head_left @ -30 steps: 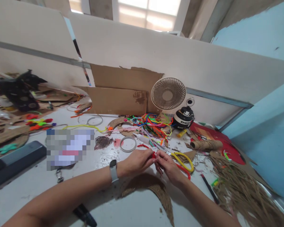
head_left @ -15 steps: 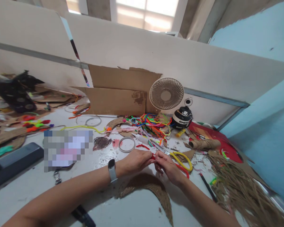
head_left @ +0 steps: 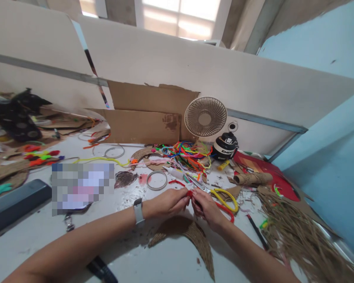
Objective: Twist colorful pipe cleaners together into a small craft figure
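Note:
My left hand (head_left: pixel 168 202) and my right hand (head_left: pixel 205 207) meet above the white table (head_left: pixel 165 263), fingertips pinched together on a small red pipe cleaner (head_left: pixel 190 193). A red strand trails down below my right hand to the table. A grey watch (head_left: pixel 138 211) sits on my left wrist. Just behind my right hand lie scissors (head_left: pixel 221 196) with yellow handles. Under my wrists rests a curved brown corrugated cardboard piece (head_left: pixel 194 237).
A tangle of coloured pipe cleaners (head_left: pixel 187 153) lies behind the hands, beside metal rings (head_left: pixel 156 180), a small fan (head_left: pixel 205 116) and a black round device (head_left: pixel 225 146). Cardboard sheets (head_left: pixel 144 114) lean on the wall. Shredded brown strips (head_left: pixel 295 232) fill the right; a black bar (head_left: pixel 14 202) lies left.
The view has drifted slightly, so everything sits a little further left. Both hands stay pinched on the red pipe cleaner, fingers working it slightly.

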The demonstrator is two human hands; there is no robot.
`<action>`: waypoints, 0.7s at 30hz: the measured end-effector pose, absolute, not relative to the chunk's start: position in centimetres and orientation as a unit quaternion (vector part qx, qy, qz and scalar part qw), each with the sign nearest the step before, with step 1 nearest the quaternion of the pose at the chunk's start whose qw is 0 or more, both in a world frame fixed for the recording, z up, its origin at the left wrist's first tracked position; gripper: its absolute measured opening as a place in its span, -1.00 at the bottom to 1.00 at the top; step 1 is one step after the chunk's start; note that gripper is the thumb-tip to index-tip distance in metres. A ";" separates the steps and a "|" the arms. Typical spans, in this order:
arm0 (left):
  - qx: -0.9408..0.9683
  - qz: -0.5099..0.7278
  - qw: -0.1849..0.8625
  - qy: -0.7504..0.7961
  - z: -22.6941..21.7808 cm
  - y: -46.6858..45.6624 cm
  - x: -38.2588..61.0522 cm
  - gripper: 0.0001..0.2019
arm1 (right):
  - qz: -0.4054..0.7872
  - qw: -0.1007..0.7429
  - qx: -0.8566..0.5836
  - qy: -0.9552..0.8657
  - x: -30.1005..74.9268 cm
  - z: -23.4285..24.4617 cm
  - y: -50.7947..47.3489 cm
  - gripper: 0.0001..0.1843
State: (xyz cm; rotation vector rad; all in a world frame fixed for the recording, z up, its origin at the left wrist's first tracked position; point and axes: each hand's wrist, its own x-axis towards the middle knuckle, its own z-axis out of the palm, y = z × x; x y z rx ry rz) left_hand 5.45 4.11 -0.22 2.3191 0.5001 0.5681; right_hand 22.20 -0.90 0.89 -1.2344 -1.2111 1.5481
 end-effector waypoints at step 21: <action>0.817 0.192 0.520 0.158 0.8 3.9 5.4 -0.68 | 0.402 0.338 -0.497 -0.690 23.0 1.0 -1.0 -0.58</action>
